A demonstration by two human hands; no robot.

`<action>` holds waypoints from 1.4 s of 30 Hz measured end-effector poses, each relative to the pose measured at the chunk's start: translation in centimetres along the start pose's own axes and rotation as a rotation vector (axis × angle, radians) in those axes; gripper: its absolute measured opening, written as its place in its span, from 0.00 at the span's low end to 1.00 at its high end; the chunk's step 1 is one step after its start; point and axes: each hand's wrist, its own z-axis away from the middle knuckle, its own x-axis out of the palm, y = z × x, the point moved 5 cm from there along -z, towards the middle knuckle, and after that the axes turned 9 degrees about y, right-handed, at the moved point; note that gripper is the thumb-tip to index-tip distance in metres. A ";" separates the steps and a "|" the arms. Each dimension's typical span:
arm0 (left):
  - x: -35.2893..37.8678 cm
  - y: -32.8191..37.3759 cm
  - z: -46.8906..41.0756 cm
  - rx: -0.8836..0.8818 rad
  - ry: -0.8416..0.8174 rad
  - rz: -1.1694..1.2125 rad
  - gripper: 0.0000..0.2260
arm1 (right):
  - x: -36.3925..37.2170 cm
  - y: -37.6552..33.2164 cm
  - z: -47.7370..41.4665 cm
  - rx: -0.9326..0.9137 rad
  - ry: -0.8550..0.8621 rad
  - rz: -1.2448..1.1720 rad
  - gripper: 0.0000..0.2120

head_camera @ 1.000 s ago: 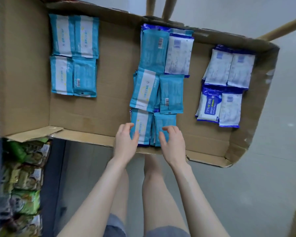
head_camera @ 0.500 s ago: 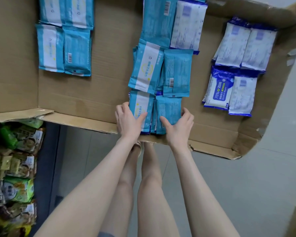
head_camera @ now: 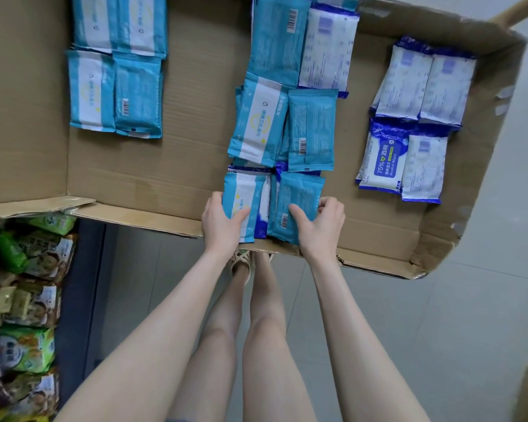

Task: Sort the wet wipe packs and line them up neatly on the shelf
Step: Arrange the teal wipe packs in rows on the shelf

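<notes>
Left hand (head_camera: 223, 222): thumb and fingers curled round a teal-and-white wet wipe pack (head_camera: 245, 194). Right hand (head_camera: 322, 228): gripping a teal pack (head_camera: 302, 194) (barcode side up). Both packs lie side by side at the cardboard box's (head_camera: 165, 184) near edge, between the hands.

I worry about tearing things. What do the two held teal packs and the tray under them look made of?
The teal pack with the white label, in the left hand, and the teal pack with the barcode, in the right hand: likely thin plastic film, soft sheen, crimped end seals. The tray: brown corrugated cardboard, matte, with fluting lines and frayed edges.
</notes>
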 end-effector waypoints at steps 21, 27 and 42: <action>1.1 11.7 -5.1 0.284 0.011 -0.138 0.20 | -1.8 -8.0 -8.4 -0.086 -0.014 -0.104 0.16; 0.6 12.0 -5.5 0.260 0.142 -0.088 0.22 | -1.8 -8.4 -8.8 -0.025 0.044 -0.164 0.23; -5.2 10.9 -2.0 0.077 -0.110 0.320 0.14 | -3.3 -9.1 -3.3 0.142 -0.282 -0.639 0.10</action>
